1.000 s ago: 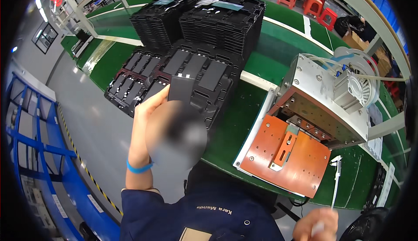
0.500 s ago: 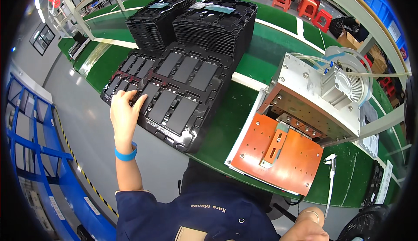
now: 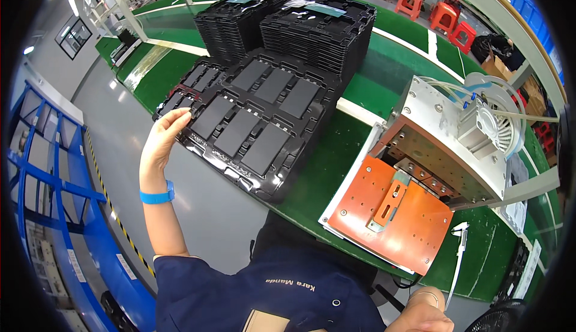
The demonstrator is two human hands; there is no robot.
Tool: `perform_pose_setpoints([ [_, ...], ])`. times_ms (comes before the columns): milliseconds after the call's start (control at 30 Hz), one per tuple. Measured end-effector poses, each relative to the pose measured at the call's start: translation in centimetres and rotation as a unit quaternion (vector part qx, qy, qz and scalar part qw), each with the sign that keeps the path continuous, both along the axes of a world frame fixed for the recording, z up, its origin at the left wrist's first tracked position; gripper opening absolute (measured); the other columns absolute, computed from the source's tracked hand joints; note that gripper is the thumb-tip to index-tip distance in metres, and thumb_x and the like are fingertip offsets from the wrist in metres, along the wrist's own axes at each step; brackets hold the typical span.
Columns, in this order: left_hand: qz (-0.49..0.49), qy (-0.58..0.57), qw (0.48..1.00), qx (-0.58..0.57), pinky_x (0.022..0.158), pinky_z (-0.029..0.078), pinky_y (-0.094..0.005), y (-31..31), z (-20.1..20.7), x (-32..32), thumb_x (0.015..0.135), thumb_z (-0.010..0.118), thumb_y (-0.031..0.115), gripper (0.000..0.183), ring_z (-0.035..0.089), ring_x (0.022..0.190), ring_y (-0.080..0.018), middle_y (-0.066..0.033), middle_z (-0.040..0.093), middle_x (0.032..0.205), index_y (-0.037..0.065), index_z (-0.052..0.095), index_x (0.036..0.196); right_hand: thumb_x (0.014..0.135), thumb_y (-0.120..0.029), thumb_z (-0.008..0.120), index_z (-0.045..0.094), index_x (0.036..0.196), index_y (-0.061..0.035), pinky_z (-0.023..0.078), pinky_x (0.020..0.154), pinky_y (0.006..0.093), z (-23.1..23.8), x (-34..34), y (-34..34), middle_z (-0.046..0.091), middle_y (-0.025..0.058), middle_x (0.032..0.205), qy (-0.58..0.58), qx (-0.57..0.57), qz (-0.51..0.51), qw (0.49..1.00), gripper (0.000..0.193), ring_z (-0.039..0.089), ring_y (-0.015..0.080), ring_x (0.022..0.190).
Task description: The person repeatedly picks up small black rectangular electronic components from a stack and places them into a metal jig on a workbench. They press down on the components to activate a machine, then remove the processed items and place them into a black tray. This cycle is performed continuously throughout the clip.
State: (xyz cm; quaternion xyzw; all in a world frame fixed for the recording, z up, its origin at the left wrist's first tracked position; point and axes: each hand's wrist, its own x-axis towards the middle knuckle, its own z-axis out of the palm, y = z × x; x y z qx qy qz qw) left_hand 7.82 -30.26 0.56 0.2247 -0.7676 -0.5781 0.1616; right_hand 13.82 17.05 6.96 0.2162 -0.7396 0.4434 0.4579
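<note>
My left hand point(image 3: 164, 137), with a blue band at the wrist, is at the near left edge of the black trays. Its thumb and fingertips are pinched together; anything between them is too small to make out. Beside it, a small black tray point(image 3: 210, 95) holds small dark pieces. Flat dark grey rectangular pieces point(image 3: 241, 133), like battery cells, lie in rows in the larger black tray point(image 3: 264, 183). My right hand point(image 3: 423, 315) is low at the right, close to my body, its fingers curled and partly cut off by the lower edge. What it holds, if anything, is hidden.
Two tall stacks of black trays point(image 3: 318, 35) stand behind. A metal press-like fixture point(image 3: 441, 134) with an orange plate point(image 3: 360, 200) occupies the bench's right side, a white caliper point(image 3: 459, 248) beside it. A blue rack point(image 3: 57, 197) stands left, a black fan point(image 3: 498, 315) lower right.
My left hand has drawn back slightly from the trays, its thumb and fingers closing from apart to a pinch. The view has shifted, moving the bench rightward. My right hand stays much the same.
</note>
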Motion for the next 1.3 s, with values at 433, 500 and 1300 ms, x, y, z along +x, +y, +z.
perform_pose_setpoints([
  [433, 0.05, 0.196, 0.894, 0.4, 0.077, 0.06, -0.0368, 14.9, 0.2, 0.4, 0.098, 0.055, 0.009, 0.014, 0.066, 0.087, -0.0163, -0.0027, 0.061, 0.095, 0.009, 0.051, 0.111, 0.081, -0.007, 0.061, 0.06, 0.089, -0.0044, 0.036, 0.046, 0.0372, 0.1, -4.9, -0.2, 0.054, 0.0097, 0.078, 0.301, 0.073, 0.231, 0.922, 0.009, 0.049, 0.0226, 0.062],
  [500, 0.052, 0.223, 0.885, 0.405, 0.077, 0.059, -0.036, 12.9, 0.1, 0.0, 0.097, 0.056, 0.008, 0.012, 0.066, 0.088, -0.0163, -0.0026, 0.061, 0.095, 0.008, 0.053, 0.109, 0.081, -0.007, 0.06, 0.06, 0.09, -0.0045, 0.036, 0.046, 0.0374, -0.1, -3.7, 0.2, 0.054, 0.0107, 0.079, 0.253, 0.079, 0.203, 0.943, 0.009, 0.05, 0.0233, 0.063],
  [1300, 0.429, -0.182, 0.794, -0.391, 0.076, 0.056, -0.0432, -8.8, -5.4, 0.2, 0.076, 0.075, 0.056, 0.083, 0.069, 0.087, -0.0353, -0.0224, 0.067, 0.105, 0.002, 0.047, 0.131, 0.066, 0.008, 0.062, 0.068, 0.103, -0.0071, 0.042, 0.054, 0.0301, -4.7, -9.5, 1.6, 0.061, 0.004, 0.072, 0.04, 0.398, 0.127, 0.908, 0.041, 0.053, 0.0195, 0.056],
])
